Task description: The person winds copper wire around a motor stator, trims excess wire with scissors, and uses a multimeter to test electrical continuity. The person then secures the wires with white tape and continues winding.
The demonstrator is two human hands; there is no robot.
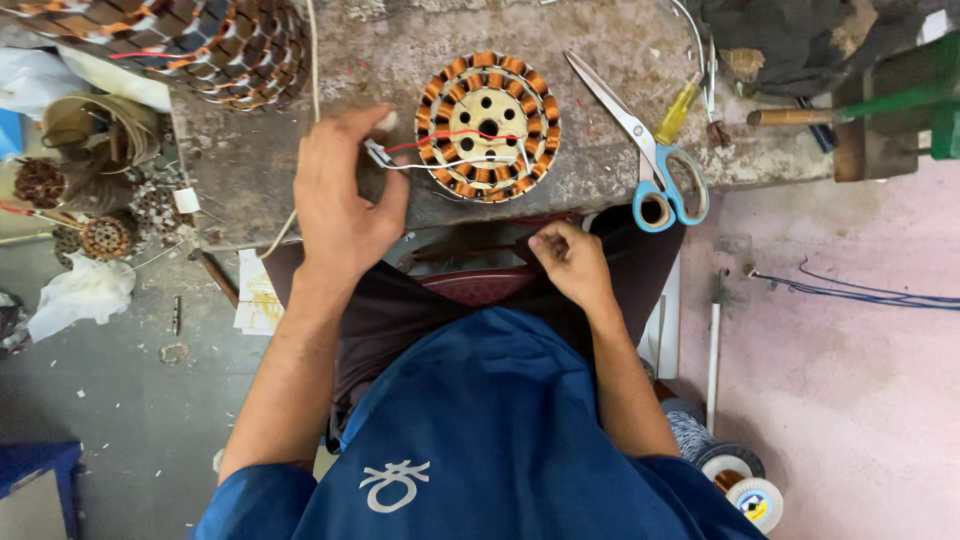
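Observation:
A round motor stator with copper windings lies flat on the worn workbench. A red wire and a white wire run from it to the left. My left hand rests on the bench beside the stator, its fingertips pinching the ends of those wires. My right hand is below the bench edge near my lap, fingers curled on dark cloth or a thin wire; which one I cannot tell.
Blue-handled scissors lie right of the stator, a yellow-handled screwdriver beyond them. More wound stators sit at the back left, small ones on the floor. Wire spools stand at the lower right.

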